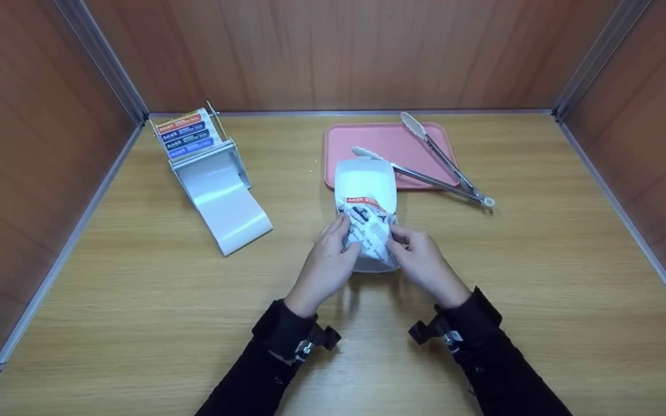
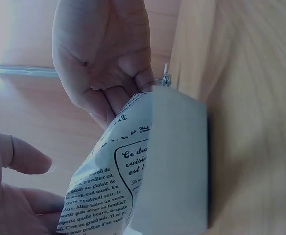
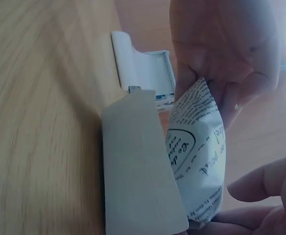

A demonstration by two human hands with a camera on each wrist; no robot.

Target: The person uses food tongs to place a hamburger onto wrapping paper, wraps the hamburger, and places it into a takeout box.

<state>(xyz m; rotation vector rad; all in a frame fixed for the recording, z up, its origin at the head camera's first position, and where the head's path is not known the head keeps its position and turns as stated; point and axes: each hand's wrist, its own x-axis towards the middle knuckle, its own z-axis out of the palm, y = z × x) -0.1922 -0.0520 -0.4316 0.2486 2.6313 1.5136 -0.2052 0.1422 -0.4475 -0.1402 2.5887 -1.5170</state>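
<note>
A paper-wrapped packet (image 1: 367, 231) printed with black text sits partly inside an open white clamshell box (image 1: 366, 176). The packet bulges above the box's front wall (image 3: 138, 166) in the right wrist view. Along its far edge shows a small red label (image 1: 362, 201). My left hand (image 1: 327, 257) holds the packet's left side, while my right hand (image 1: 424, 260) holds the opposite side. Both thumbs point inward over the paper, and some fingers are hidden behind it. In the left wrist view the right hand's fingers (image 2: 118, 98) curl at a paper corner.
Behind the box lies a pink tray (image 1: 367, 136), with spread metal tongs (image 1: 443, 159) across it and their hinge end past its right edge. At the left stands a label dispenser (image 1: 206, 147) with a white strip (image 1: 232, 214) hanging out. Wooden walls (image 1: 339, 55) enclose the table.
</note>
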